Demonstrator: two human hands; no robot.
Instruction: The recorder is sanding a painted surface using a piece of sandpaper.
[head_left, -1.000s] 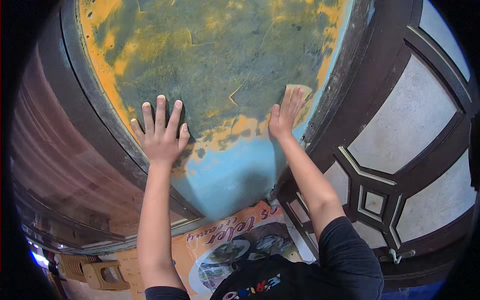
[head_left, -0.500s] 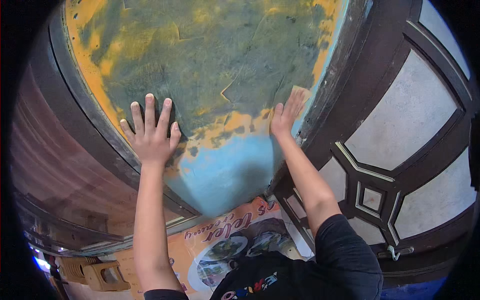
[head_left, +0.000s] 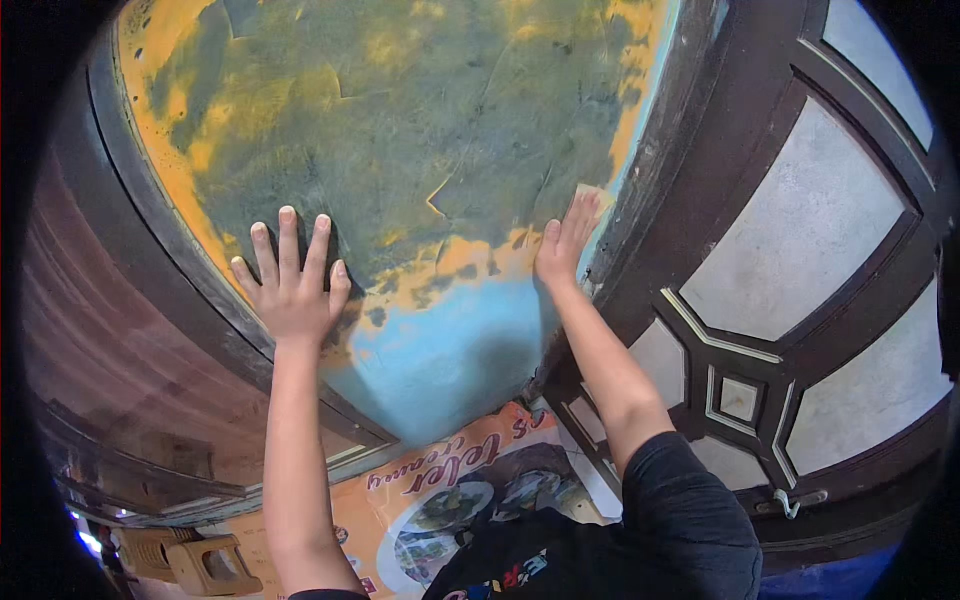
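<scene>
A wall panel in front of me carries patchy dark grey-green and yellow-orange paint, with a light blue area low down. On its left side my left hand rests with fingers spread, holding nothing. Near the right edge, my right hand presses a small tan piece of sandpaper against the surface. Its fingers lie close together over the sheet, which shows only past the fingertips. A raised, chipped flake of paint is between the two hands.
Dark wooden frame posts border the panel. On the right is a dark door with pale inset panels and a hook. An orange printed banner covers the floor below. Brown plastic stools stand at the lower left.
The view has shifted slightly, and the wall appears a little lower and further left. Both hands stay on the wall; my right hand with the sandpaper has moved only slightly.
</scene>
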